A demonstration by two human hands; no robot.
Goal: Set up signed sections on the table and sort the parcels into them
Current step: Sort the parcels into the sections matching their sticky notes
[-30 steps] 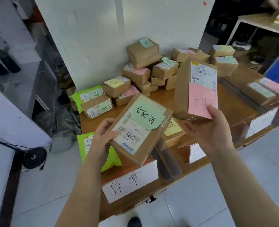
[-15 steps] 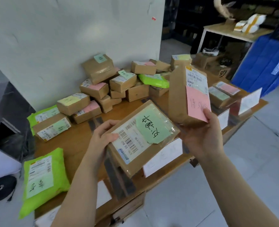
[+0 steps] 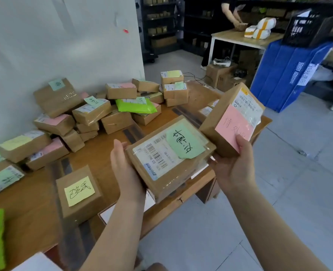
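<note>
Over table edge: left hand point(image 3: 127, 169) grips green-note parcel point(image 3: 169, 155); right hand point(image 3: 235, 167) pinches pink-note parcel point(image 3: 230, 118).

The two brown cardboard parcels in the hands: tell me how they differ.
The brown cardboard parcel with the green sticky note, held in the left hand, lies nearly flat, face up; the brown cardboard parcel with the pink sticky note, held in the right hand, is tipped up steeply. The green-note parcel's shipping label is wide and faces up; the pink-note parcel's label sits at its upper end. Both carry handwritten notes and clear tape.
</note>
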